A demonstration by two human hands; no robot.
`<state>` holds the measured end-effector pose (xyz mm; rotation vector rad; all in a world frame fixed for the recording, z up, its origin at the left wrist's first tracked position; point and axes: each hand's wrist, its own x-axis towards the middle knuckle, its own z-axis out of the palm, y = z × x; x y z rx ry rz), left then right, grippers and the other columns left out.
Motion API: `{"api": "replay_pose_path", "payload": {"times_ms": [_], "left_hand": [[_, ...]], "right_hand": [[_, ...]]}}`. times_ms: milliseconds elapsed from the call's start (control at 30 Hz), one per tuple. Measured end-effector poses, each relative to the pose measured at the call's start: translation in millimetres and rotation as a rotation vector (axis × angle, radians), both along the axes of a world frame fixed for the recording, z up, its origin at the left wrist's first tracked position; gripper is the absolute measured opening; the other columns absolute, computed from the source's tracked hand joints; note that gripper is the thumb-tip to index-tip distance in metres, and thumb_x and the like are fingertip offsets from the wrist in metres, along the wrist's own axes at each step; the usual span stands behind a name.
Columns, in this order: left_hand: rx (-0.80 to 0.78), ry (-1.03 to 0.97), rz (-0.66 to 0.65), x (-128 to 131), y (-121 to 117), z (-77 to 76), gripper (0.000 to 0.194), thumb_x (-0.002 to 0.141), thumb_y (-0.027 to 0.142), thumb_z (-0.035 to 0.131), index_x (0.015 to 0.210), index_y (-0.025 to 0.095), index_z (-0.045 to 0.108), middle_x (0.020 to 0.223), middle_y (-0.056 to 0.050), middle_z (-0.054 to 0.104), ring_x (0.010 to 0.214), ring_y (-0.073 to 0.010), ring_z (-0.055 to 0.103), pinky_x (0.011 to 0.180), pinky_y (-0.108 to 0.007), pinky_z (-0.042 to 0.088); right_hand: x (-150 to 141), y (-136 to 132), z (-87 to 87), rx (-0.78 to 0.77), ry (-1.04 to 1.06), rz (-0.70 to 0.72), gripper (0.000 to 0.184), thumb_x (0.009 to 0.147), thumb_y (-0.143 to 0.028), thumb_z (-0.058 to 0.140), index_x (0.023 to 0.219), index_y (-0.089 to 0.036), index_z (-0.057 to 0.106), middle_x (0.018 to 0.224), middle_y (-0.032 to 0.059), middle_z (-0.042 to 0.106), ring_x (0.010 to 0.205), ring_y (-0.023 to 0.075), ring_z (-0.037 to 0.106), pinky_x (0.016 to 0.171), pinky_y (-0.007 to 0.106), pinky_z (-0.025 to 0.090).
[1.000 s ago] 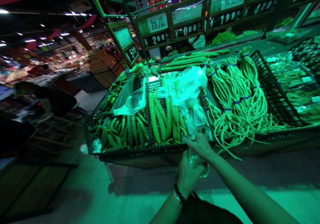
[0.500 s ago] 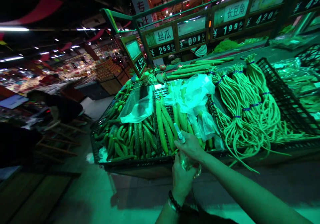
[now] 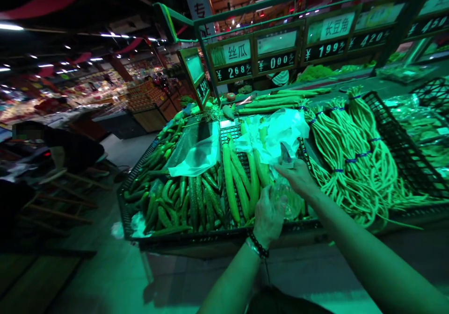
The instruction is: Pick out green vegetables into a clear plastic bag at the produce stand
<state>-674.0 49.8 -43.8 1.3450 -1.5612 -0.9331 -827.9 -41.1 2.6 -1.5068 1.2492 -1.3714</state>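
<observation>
Both the left hand [image 3: 269,215] and the right hand [image 3: 297,176] gripped a thin, crinkled clear plastic bag [image 3: 293,202], with long smooth gourds [image 3: 242,183] lying just beyond them in a black mesh crate [image 3: 196,237].

One head-worn camera looks forward and down across the vegetable stall [image 3: 217,239], close over both forearms, with price signs [image 3: 238,61] tilted at the top.

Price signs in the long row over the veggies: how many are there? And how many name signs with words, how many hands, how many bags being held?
Price signs: 5
Name signs with readable words: 2
Hands, left hand and right hand: 2
Plastic bag held: 1
Total: 10
</observation>
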Motion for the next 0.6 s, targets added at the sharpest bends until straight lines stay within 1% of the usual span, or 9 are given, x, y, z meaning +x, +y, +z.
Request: {"api": "replay_pose_path", "payload": {"times_ms": [67, 133, 233, 300, 333, 400, 467, 533, 600], "left_hand": [[0.018, -0.088, 0.002, 5, -4, -15.8, 0.051, 0.110, 0.058, 0.048, 0.141, 0.020, 0.061, 0.129, -0.012, 0.076, 0.119, -0.0263, 0.073, 0.106, -0.043, 0.057], [0.031, -0.197, 0.064, 9, -13, -32.5, 0.049, 0.108, 0.053, 0.053, 0.139, 0.016, 0.064, 0.131, -0.016, 0.073, 0.120, -0.0315, 0.071, 0.107, -0.049, 0.057], [-0.004, -0.450, 0.082, 13, -33, -55.7, 0.065, 0.104, 0.053, 0.061, 0.158, 0.017, 0.054, 0.136, -0.019, 0.067, 0.128, -0.0383, 0.067, 0.109, -0.054, 0.055], [-0.031, -0.670, 0.047, 12, -47, -70.1, 0.073, 0.105, 0.058, 0.061, 0.168, 0.025, 0.044, 0.132, -0.017, 0.066, 0.126, -0.0375, 0.068, 0.103, -0.050, 0.058], [-0.036, -0.747, 0.034, 10, -52, -77.2, 0.075, 0.104, 0.058, 0.062, 0.170, 0.028, 0.041, 0.130, -0.015, 0.065, 0.122, -0.0365, 0.070, 0.099, -0.048, 0.059], [-0.031, -0.794, 0.032, 7, -60, -90.7, 0.071, 0.105, 0.050, 0.063, 0.170, 0.032, 0.041, 0.131, -0.014, 0.064, 0.117, -0.0334, 0.072, 0.092, -0.043, 0.059], [-0.034, -0.777, 0.048, 4, -64, -102.8, 0.064, 0.106, 0.039, 0.059, 0.168, 0.032, 0.044, 0.131, -0.011, 0.063, 0.113, -0.0284, 0.072, 0.090, -0.039, 0.058], [-0.045, -0.763, 0.056, 2, -64, -112.8, 0.061, 0.106, 0.031, 0.056, 0.166, 0.033, 0.047, 0.129, -0.009, 0.063, 0.110, -0.0245, 0.071, 0.088, -0.036, 0.057], [-0.050, -0.754, 0.068, -1, -64, -120.3, 0.062, 0.104, 0.027, 0.055, 0.165, 0.035, 0.049, 0.127, -0.008, 0.063, 0.106, -0.0229, 0.071, 0.087, -0.036, 0.056]], "right_hand": [[-13, 23, -18.1, 0.023, 0.015, -0.028, 0.042, 0.086, -0.061, 0.074, 0.081, -0.021, 0.062, 0.073, -0.0012, 0.059, 0.072, 0.0196, 0.051, 0.069, 0.035, 0.041], [-23, 51, -46.7, 0.092, 0.064, -0.048, 0.043, 0.091, -0.062, 0.074, 0.090, -0.020, 0.066, 0.077, -0.0004, 0.062, 0.074, 0.0213, 0.055, 0.071, 0.035, 0.043], [-34, 99, -106.9, 0.176, 0.115, -0.091, 0.044, 0.094, -0.064, 0.072, 0.102, -0.020, 0.068, 0.084, 0.0013, 0.065, 0.077, 0.0242, 0.061, 0.074, 0.037, 0.049], [-42, 133, -152.2, 0.257, 0.173, -0.063, 0.044, 0.096, -0.063, 0.070, 0.108, -0.021, 0.068, 0.095, 0.0050, 0.071, 0.087, 0.0283, 0.067, 0.080, 0.038, 0.051], [-47, 150, -174.4, 0.339, 0.218, -0.062, 0.045, 0.094, -0.066, 0.069, 0.105, -0.022, 0.068, 0.093, 0.0057, 0.073, 0.087, 0.0299, 0.068, 0.078, 0.039, 0.052], [-60, 185, -215.3, 0.428, 0.313, -0.088, 0.048, 0.096, -0.071, 0.063, 0.104, -0.025, 0.070, 0.086, 0.0054, 0.072, 0.081, 0.0321, 0.070, 0.071, 0.040, 0.052], [-75, 216, -249.1, 0.490, 0.336, -0.120, 0.048, 0.096, -0.074, 0.059, 0.102, -0.028, 0.071, 0.091, 0.0074, 0.076, 0.088, 0.0349, 0.075, 0.079, 0.043, 0.057], [-89, 242, -274.3, 0.639, 0.349, -0.151, 0.052, 0.084, -0.080, 0.061, 0.097, -0.031, 0.072, 0.091, 0.0090, 0.079, 0.086, 0.0386, 0.077, 0.080, 0.047, 0.060], [-101, 262, -291.0, 0.728, 0.384, -0.208, 0.053, 0.076, -0.081, 0.060, 0.094, -0.033, 0.070, 0.087, 0.0102, 0.080, 0.084, 0.0418, 0.078, 0.077, 0.049, 0.062]]}}
